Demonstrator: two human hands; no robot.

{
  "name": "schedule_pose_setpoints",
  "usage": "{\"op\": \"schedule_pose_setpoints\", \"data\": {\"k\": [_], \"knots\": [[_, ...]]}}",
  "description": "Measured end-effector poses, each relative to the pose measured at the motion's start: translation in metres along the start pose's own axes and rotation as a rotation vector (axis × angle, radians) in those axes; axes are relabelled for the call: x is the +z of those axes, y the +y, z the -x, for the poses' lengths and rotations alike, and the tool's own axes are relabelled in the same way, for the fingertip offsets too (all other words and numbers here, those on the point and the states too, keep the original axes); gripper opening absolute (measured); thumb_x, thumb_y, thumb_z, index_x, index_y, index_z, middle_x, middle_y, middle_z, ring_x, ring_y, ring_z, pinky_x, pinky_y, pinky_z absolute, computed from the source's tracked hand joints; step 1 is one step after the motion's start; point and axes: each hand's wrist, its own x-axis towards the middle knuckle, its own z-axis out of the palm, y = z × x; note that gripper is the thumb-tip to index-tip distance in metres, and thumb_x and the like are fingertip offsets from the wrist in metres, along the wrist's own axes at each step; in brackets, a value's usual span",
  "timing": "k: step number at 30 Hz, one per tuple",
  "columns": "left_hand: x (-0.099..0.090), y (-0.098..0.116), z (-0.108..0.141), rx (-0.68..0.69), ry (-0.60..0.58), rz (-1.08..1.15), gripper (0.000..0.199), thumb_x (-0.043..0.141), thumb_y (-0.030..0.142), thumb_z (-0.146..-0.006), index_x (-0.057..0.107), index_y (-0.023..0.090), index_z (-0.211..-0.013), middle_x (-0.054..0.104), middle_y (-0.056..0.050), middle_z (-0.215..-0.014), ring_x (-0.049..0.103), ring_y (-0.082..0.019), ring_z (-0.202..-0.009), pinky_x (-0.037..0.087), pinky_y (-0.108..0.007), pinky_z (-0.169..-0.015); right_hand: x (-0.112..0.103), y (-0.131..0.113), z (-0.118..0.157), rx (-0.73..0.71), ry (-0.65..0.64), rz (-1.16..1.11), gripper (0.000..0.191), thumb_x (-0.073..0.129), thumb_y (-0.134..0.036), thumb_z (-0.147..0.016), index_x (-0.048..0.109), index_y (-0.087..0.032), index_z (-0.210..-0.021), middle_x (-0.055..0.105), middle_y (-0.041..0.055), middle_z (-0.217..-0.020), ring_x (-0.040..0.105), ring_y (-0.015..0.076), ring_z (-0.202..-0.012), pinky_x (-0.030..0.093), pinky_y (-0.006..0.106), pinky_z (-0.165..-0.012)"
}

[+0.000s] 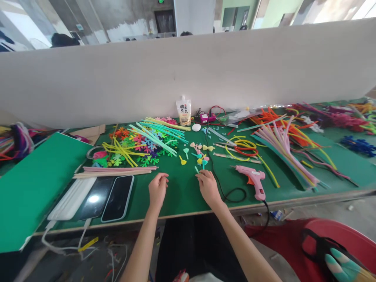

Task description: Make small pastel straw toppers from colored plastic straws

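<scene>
My right hand (208, 188) pinches a short teal fuzzy piece (196, 169) between thumb and fingertips, just above the green table. Across from it, my left hand (158, 190) is closed with its fingers curled; whether anything is inside them is hidden. Beyond the hands lie small fuzzy shapes in several colours: a yellow one (182, 160), a teal one (186, 152), a yellow bow-like one (208, 148) and a mixed cluster (202, 158) near my right fingertips. To the right of that hand rests a pink glue gun (252, 181), its nozzle pointing left.
Left are a phone (118, 199), a white power bank (72, 199), pink fuzzy stems (117, 170) and a green board (41, 184). Teal stems (155, 137) cover colourful snowflake pieces. A pouch (183, 111) stands at the back. Right lies a pastel stem bundle (289, 152); a black cord (217, 176) curves between.
</scene>
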Motion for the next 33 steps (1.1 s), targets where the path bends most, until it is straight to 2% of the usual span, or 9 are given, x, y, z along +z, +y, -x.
{"op": "schedule_pose_setpoints", "data": {"k": [4, 7, 12, 18, 20, 23, 27, 29, 33], "knots": [[0.001, -0.002, -0.003, 0.004, 0.025, 0.007, 0.022, 0.041, 0.027, -0.073, 0.059, 0.016, -0.077, 0.055, 0.0, -0.061, 0.05, -0.01, -0.05, 0.038, -0.019, -0.046, -0.001, 0.002, -0.001, 0.008, 0.02, -0.043, 0.034, 0.039, -0.003, -0.078, 0.064, -0.013, -0.097, 0.06, 0.0121, -0.095, 0.056, 0.0211, -0.089, 0.048, 0.035, -0.082], [0.002, -0.003, -0.005, -0.003, 0.055, 0.015, 0.022, 0.04, 0.026, -0.071, 0.059, 0.016, -0.076, 0.054, 0.001, -0.06, 0.049, -0.01, -0.047, 0.037, -0.019, -0.045, 0.001, 0.006, -0.001, 0.037, 0.094, -0.1, 0.037, 0.042, -0.005, -0.074, 0.059, -0.016, -0.105, 0.06, 0.0104, -0.095, 0.057, 0.0205, -0.087, 0.049, 0.033, -0.077], [0.004, -0.004, -0.007, -0.001, 0.074, 0.035, 0.02, 0.041, 0.024, -0.071, 0.059, 0.016, -0.074, 0.054, 0.001, -0.059, 0.049, -0.009, -0.046, 0.036, -0.019, -0.044, 0.005, 0.01, -0.002, 0.071, 0.213, -0.178, 0.037, 0.045, -0.007, -0.071, 0.057, -0.019, -0.104, 0.059, 0.0077, -0.088, 0.057, 0.0187, -0.075, 0.05, 0.033, -0.07], [0.002, -0.006, -0.007, 0.026, 0.057, 0.054, 0.019, 0.041, 0.023, -0.073, 0.059, 0.016, -0.075, 0.054, 0.001, -0.059, 0.049, -0.01, -0.048, 0.036, -0.019, -0.046, 0.005, 0.009, -0.003, 0.052, 0.23, -0.241, 0.032, 0.049, -0.01, -0.071, 0.057, -0.018, -0.101, 0.058, 0.0073, -0.084, 0.057, 0.0186, -0.075, 0.051, 0.033, -0.071], [0.002, -0.004, -0.005, 0.045, 0.017, 0.068, 0.018, 0.044, 0.024, -0.073, 0.06, 0.016, -0.076, 0.055, 0.001, -0.059, 0.05, -0.01, -0.05, 0.038, -0.019, -0.048, 0.005, 0.008, -0.003, 0.033, 0.216, -0.289, 0.029, 0.05, -0.013, -0.073, 0.057, -0.019, -0.101, 0.057, 0.0069, -0.084, 0.057, 0.0179, -0.075, 0.052, 0.034, -0.072], [0.012, 0.003, 0.001, 0.086, -0.11, 0.117, 0.019, 0.049, 0.028, -0.073, 0.061, 0.015, -0.081, 0.059, -0.001, -0.062, 0.053, -0.01, -0.052, 0.041, -0.02, -0.05, 0.004, 0.006, -0.003, 0.01, 0.177, -0.391, 0.027, 0.051, -0.016, -0.074, 0.057, -0.02, -0.101, 0.057, 0.0067, -0.087, 0.057, 0.017, -0.076, 0.053, 0.033, -0.073], [0.042, 0.019, 0.01, 0.139, -0.363, 0.219, 0.031, 0.052, 0.035, -0.076, 0.061, 0.013, -0.096, 0.062, -0.002, -0.064, 0.056, -0.011, -0.05, 0.043, -0.02, -0.048, 0.002, 0.005, -0.002, 0.003, 0.145, -0.566, 0.032, 0.051, -0.016, -0.074, 0.054, -0.021, -0.105, 0.056, 0.0063, -0.09, 0.058, 0.0169, -0.084, 0.054, 0.032, -0.075], [0.057, 0.025, 0.013, 0.159, -0.453, 0.264, 0.034, 0.052, 0.037, -0.077, 0.061, 0.013, -0.1, 0.064, -0.002, -0.066, 0.058, -0.011, -0.053, 0.043, -0.02, -0.048, 0.001, 0.004, -0.001, 0.003, 0.13, -0.623, 0.033, 0.049, -0.015, -0.074, 0.054, -0.022, -0.106, 0.056, 0.0061, -0.093, 0.058, 0.0168, -0.089, 0.054, 0.032, -0.076], [0.071, 0.03, 0.013, 0.182, -0.512, 0.331, 0.032, 0.055, 0.037, -0.077, 0.062, 0.012, -0.096, 0.063, -0.002, -0.065, 0.058, -0.013, -0.058, 0.044, -0.02, -0.051, 0.0, 0.003, 0.001, 0.01, 0.117, -0.652, 0.035, 0.047, -0.011, -0.073, 0.055, -0.024, -0.104, 0.054, 0.0058, -0.097, 0.058, 0.0166, -0.092, 0.054, 0.032, -0.077]]}}
